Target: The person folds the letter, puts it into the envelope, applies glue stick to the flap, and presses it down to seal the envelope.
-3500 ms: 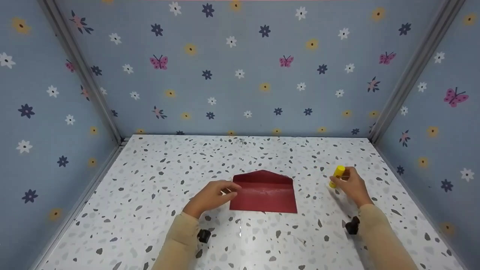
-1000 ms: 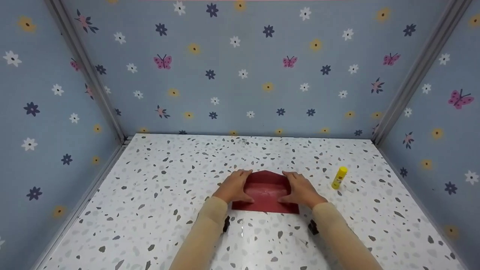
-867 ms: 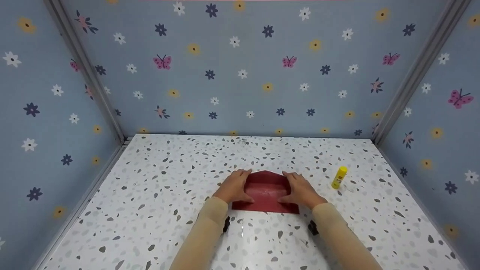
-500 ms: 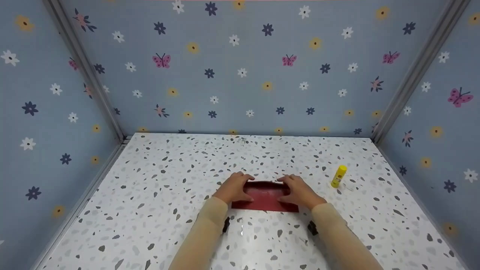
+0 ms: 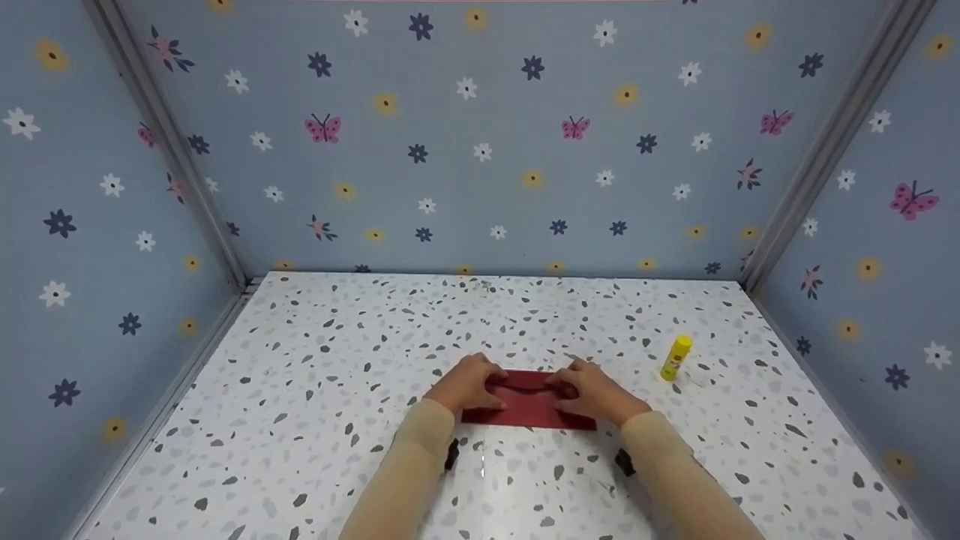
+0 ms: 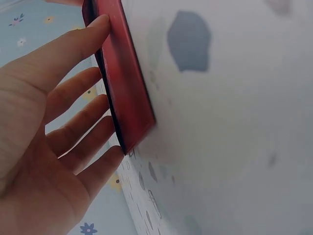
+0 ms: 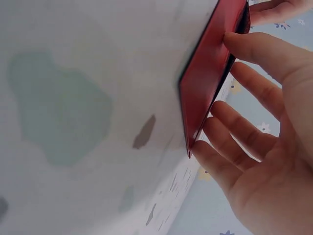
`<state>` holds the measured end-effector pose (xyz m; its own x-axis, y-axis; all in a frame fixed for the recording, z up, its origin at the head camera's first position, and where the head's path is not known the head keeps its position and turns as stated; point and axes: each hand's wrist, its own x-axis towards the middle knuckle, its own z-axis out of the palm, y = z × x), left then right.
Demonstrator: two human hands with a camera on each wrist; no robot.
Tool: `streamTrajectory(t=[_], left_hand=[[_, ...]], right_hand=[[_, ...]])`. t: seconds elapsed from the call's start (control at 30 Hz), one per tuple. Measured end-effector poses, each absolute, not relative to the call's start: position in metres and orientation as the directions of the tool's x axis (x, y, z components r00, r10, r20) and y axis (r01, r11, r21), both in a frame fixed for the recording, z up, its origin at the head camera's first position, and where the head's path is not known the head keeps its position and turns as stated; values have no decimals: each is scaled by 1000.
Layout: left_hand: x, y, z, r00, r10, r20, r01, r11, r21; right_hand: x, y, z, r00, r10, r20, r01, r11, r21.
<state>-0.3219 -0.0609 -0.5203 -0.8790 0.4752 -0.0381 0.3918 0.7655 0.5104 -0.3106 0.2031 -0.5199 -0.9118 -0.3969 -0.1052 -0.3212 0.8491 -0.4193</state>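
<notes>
A red paper envelope lies on the speckled tabletop, its long side towards me. Its flap is bent over towards my side, with a dark gap under the flap's edge. My left hand holds the left end, thumb on the front and fingers along the far edge. At the other end my right hand does the same, its index finger bent down on the flap. In the left wrist view, the left thumb touches the envelope face and the fingertips line its back edge. The right wrist view mirrors this.
A yellow glue stick stands slightly tilted in view to the right of the right hand. Flower-patterned blue panels enclose the table at the back and both sides. Black wrist devices sit under the sleeves.
The glue stick went from the right hand to the table. Both hands came to the envelope's ends. The flap, raised earlier, has folded down towards me, with the fingers following it.
</notes>
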Motion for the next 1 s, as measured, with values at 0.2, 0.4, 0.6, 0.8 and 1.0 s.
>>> streamTrajectory(t=[0.2,0.4,0.6,0.8,1.0], left_hand=[[-319,-61,-520,-874,483,-54,397,773,495],[-318,-59,-520,-879,472,-70,387,791,475],[-316,-56,-517,-875,477,-84,408,818,405],[-314,-55,-517,-867,496,-55,447,821,354],[-312,-55,-518,-865,502,-20,463,813,353]], right_hand=[[-308,203,-520,-907,-407,-105,-327,840,-433],[-308,202,-521,-895,-439,-82,-370,830,-417],[-306,202,-520,-868,-494,-50,-443,816,-372],[-305,200,-521,-874,-479,-75,-426,833,-354],[-300,198,-520,-869,-491,-62,-454,841,-294]])
